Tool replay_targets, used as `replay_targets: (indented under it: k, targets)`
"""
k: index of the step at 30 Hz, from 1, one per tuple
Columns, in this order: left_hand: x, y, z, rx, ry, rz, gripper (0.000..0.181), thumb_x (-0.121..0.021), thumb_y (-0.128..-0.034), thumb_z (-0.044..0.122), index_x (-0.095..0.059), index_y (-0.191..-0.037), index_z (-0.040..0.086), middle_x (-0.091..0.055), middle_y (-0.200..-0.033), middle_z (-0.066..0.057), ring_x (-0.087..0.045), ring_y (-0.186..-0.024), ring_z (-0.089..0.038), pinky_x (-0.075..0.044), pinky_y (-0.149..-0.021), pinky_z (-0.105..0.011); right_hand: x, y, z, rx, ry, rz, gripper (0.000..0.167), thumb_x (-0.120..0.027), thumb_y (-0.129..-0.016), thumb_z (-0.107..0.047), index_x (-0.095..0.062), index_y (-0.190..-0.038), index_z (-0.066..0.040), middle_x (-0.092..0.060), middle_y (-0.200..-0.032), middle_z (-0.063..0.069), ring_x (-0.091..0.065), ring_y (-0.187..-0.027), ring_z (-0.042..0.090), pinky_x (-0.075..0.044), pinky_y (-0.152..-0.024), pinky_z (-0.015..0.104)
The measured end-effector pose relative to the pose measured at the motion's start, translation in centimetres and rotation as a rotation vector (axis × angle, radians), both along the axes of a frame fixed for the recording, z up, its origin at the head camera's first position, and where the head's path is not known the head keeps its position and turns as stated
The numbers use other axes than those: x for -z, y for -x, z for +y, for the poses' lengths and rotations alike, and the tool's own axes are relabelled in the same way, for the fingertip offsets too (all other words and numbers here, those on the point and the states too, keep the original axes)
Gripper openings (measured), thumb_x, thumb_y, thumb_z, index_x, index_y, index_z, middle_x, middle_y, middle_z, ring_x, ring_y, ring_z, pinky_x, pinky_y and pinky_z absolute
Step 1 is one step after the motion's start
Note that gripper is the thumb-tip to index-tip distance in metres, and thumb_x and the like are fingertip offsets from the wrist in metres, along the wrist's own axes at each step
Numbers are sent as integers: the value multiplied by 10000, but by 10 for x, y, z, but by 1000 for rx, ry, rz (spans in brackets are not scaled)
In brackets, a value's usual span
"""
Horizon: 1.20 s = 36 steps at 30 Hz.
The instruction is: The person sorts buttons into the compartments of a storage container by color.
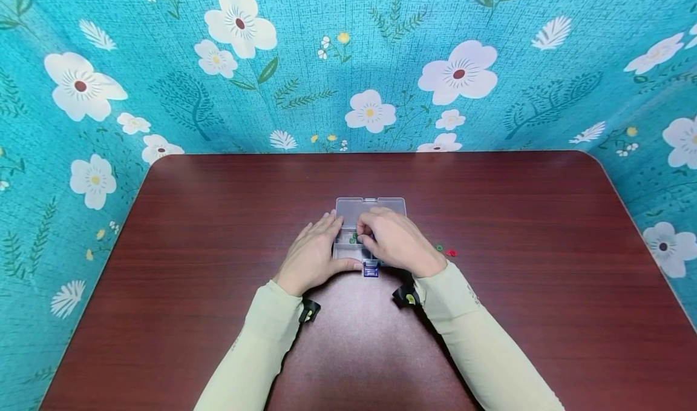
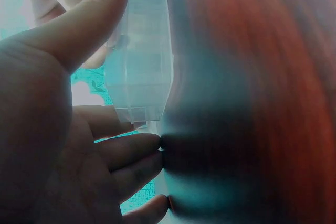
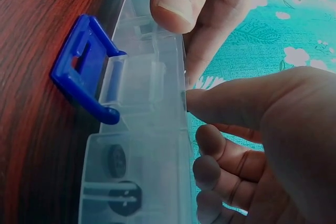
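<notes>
A clear plastic box [image 1: 348, 252] with compartments lies on the table, its lid [image 1: 351, 208] folded back. My left hand [image 1: 313, 250] rests against the box's left side with fingers extended, its thumb along the front edge. Over the box, my right hand [image 1: 394, 238] has its thumb and index fingertips close together at a compartment; whether anything is between them is hidden. Small green buttons [image 1: 353, 239] lie in the back left compartment beside those fingertips. In the right wrist view, dark buttons [image 3: 125, 198] show through the box's wall. A blue latch [image 3: 79, 69] hangs unfastened at the front.
To the right of the box, a green button [image 1: 439, 248] and red buttons [image 1: 452, 253] lie on the brown wooden table [image 1: 229, 217]. Behind the table hangs a blue flowered cloth [image 1: 316, 60]. Black straps [image 1: 405, 297] sit at both wrists.
</notes>
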<state>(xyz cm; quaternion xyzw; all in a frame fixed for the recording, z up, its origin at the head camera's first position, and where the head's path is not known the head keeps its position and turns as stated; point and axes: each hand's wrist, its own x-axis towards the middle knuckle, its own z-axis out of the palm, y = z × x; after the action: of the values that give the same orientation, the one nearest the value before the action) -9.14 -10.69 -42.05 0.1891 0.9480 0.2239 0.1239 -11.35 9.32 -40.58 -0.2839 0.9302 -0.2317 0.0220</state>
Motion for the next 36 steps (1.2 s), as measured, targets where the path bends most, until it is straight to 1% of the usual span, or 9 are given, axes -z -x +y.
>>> replay_targets:
  k: [6, 11, 18, 26, 32, 36]
  targets:
    - [0, 0, 0, 4, 0, 1, 1031, -741, -808, 635, -373, -1540, 10, -294, -1612, -166, -253, -1506, -257, -204, -1217, -488, 0, -1, 0, 3, -8, -6, 87, -693, -913, -130, -641, -852, -165, -568, -817, -52, -526, -775, 136, -482, -661, 320]
    - [0, 0, 0, 2, -1, 3, 1031, -742, -806, 636, -376, -1538, 9, -298, -1611, -168, -255, -1505, -261, -207, -1216, -493, 0, -2, 1, 4, -5, -12, 65, -698, -911, -131, -650, -873, -155, -580, -832, -48, -540, -796, 139, -496, -690, 328]
    - [0, 0, 1, -4, 0, -4, 1034, -741, -805, 640, -373, -1543, 17, -293, -1614, -167, -259, -1503, -270, -202, -1217, -491, -3, -4, 5, 14, 1, -27, 42, -702, -917, -127, -675, -946, -142, -613, -880, -40, -564, -812, 129, -512, -693, 325]
    - [0, 0, 1, -11, -2, -6, 1043, -744, -798, 647, -367, -1549, 30, -284, -1620, -155, -258, -1502, -276, -194, -1221, -486, -6, -7, 12, 17, 5, -12, 65, -719, -923, -163, -674, -963, -139, -604, -880, -39, -560, -809, 128, -511, -699, 325]
    - [0, 0, 1, -16, -1, -7, 1057, -745, -788, 658, -364, -1551, 33, -283, -1622, -150, -258, -1502, -275, -187, -1224, -476, -9, -9, 19, 15, 4, 24, 65, -717, -921, -154, -676, -965, -129, -604, -882, -28, -563, -815, 144, -514, -718, 341]
    - [0, 0, 2, -18, 3, -10, 1063, -744, -784, 665, -364, -1551, 34, -286, -1622, -146, -256, -1504, -267, -181, -1226, -471, -10, -10, 26, 34, -1, 22, 62, -711, -925, -150, -675, -971, -131, -612, -899, -21, -567, -837, 156, -512, -731, 356]
